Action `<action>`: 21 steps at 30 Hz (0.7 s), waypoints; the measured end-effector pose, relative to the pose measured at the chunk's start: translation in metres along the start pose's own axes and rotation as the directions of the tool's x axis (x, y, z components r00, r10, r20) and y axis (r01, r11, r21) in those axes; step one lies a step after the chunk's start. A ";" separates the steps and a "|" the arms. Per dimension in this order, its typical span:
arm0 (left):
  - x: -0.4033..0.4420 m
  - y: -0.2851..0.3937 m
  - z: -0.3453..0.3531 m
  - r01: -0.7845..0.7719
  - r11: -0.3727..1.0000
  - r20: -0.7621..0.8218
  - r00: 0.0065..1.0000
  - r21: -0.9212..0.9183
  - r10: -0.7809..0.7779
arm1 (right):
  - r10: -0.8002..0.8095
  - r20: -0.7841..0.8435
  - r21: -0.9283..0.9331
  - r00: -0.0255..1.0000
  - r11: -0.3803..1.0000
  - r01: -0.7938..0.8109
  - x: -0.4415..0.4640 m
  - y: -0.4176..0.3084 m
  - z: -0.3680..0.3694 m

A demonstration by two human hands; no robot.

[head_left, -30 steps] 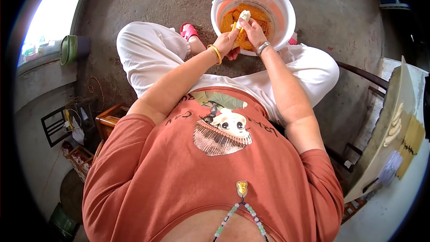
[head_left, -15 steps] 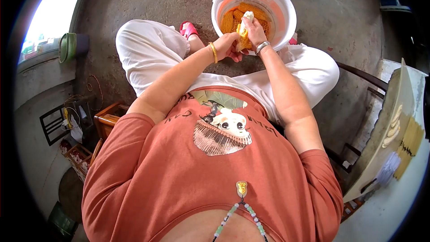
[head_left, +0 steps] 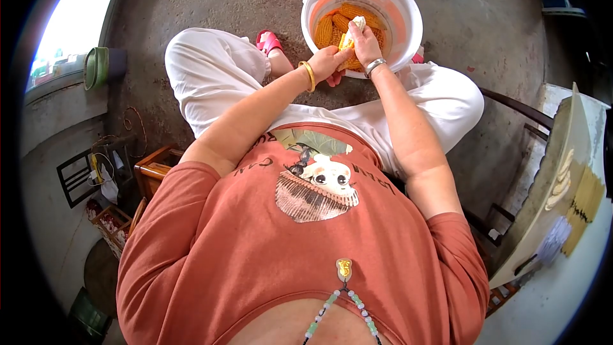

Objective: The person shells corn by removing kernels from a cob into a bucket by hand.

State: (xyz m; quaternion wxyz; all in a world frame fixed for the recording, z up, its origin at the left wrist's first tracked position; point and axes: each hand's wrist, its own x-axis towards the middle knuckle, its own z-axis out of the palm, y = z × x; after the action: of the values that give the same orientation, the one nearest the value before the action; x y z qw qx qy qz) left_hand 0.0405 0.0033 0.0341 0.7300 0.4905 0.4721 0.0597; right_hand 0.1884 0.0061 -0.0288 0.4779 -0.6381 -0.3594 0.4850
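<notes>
A white bucket [head_left: 408,9] stands between my knees, with several yellow corn cobs [head_left: 324,30] and loose kernels in its bottom. Over its near side my two hands hold one corn cob [head_left: 346,41], whose upper end is pale and bare and whose lower part is yellow. My right hand [head_left: 329,62], with a gold bangle on the wrist, grips the lower part. Around the upper part closes my left hand [head_left: 365,46], which wears a silver bracelet. The fingers partly hide the cob.
Beside my right knee is a red sandal [head_left: 270,43] on my foot. At the right, a board or table [head_left: 536,198] carries pale bundles. A wooden stool [head_left: 150,172] and a green container [head_left: 96,69] are at the left.
The cob and both hands have shifted slightly relative to each other, and its pale end now points a little more to the right. My right hand's fingers have moved along the lower part.
</notes>
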 end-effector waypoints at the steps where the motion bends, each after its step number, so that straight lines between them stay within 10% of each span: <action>1: -0.001 -0.001 0.001 -0.013 1.000 -0.016 1.000 0.015 0.014 | -0.004 -0.012 -0.013 1.000 1.000 0.004 0.000 0.000 0.001; 16: 0.010 -0.025 0.008 -0.283 0.799 -0.217 0.866 0.531 0.451 | -0.018 -0.169 -0.144 0.986 0.990 -0.006 -0.012 -0.007 0.007; 21: -0.001 -0.001 0.009 -0.119 0.935 -0.198 0.961 0.335 0.193 | 0.011 -0.149 0.032 0.989 0.999 -0.006 0.001 0.013 0.005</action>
State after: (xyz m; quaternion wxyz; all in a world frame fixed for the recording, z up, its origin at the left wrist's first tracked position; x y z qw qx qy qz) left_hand 0.0458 -0.0041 0.0345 0.5748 0.6282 0.5154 0.0962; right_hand 0.1833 0.0045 -0.0420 0.5114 -0.6666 -0.3123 0.4434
